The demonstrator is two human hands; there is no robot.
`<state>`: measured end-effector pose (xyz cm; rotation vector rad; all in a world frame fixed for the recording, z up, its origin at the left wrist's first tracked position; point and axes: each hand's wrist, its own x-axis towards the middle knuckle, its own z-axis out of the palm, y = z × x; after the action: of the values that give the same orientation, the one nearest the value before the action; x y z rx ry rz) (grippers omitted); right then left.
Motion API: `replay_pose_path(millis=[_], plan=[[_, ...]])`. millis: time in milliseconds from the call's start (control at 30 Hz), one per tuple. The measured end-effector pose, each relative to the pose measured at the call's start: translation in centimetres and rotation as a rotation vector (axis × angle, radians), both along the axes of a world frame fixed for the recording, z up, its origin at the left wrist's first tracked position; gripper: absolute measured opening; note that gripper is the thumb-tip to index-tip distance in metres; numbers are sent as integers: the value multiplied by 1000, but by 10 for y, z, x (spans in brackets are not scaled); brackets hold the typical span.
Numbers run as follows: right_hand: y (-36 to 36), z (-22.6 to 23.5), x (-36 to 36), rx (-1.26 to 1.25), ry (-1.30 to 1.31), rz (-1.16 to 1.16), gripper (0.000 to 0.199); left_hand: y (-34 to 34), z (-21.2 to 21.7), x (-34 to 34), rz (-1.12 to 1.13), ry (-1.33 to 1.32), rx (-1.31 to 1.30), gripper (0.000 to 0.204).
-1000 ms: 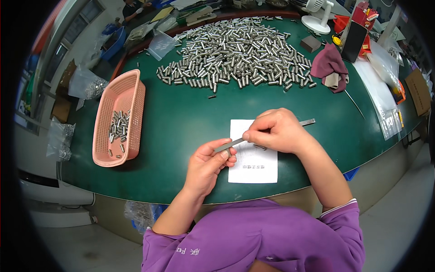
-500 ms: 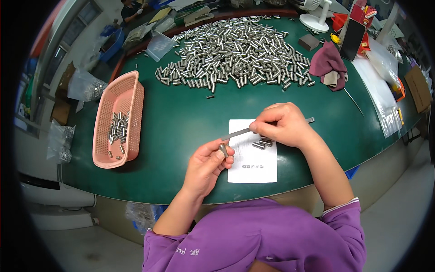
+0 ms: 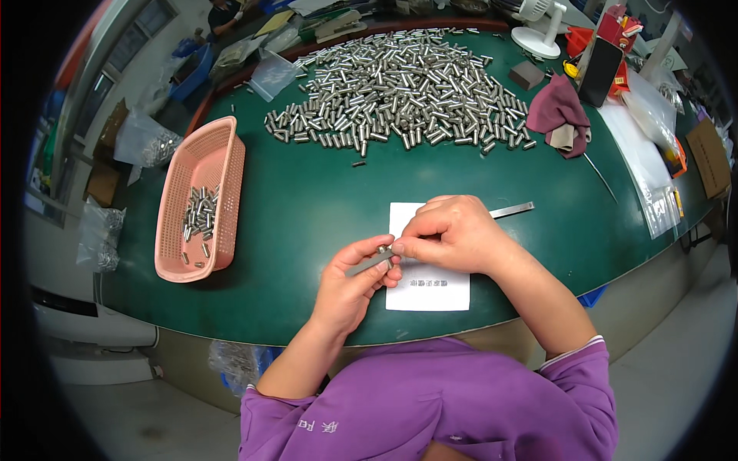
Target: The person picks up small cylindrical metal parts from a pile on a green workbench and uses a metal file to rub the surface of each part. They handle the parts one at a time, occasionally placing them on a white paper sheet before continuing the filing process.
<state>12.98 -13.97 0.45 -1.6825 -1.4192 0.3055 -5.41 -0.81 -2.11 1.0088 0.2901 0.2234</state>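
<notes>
My left hand [image 3: 338, 288] is closed around a short, shiny cylindrical metal pin [image 3: 382, 249], pinched between thumb and fingers. In my right hand [image 3: 457, 234] is a long, flat metal file [image 3: 513, 210], gripped partway along. Its dull grey front part crosses over the pin at my left fingertips, and its shiny back end sticks out past my right hand. Beneath both hands a white sheet of paper [image 3: 427, 298] with some print lies on the green table. My right hand covers the upper part of the sheet.
A large heap of metal pins [image 3: 400, 96] spreads across the table's far side. At left stands a pink plastic basket [image 3: 231, 203] with some pins in it. A maroon cloth [image 3: 555, 107], a thin rod [image 3: 600, 175] and a white fan [image 3: 536, 38] are at right. Another person [image 3: 223, 17] is at the far left.
My right hand has moved left and down, bringing the file onto the pin. It now hides the few pins lying on the paper. My left hand has barely moved.
</notes>
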Motion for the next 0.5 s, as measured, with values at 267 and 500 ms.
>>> replay_pose_path(millis=[267,500], plan=[[-8,6,5,-20,102,-24,13,-5,9,3,60,42,-104,34],[-6,1,9,-30,8,-49,20,1,-1,2,-4,-5,-112,35]])
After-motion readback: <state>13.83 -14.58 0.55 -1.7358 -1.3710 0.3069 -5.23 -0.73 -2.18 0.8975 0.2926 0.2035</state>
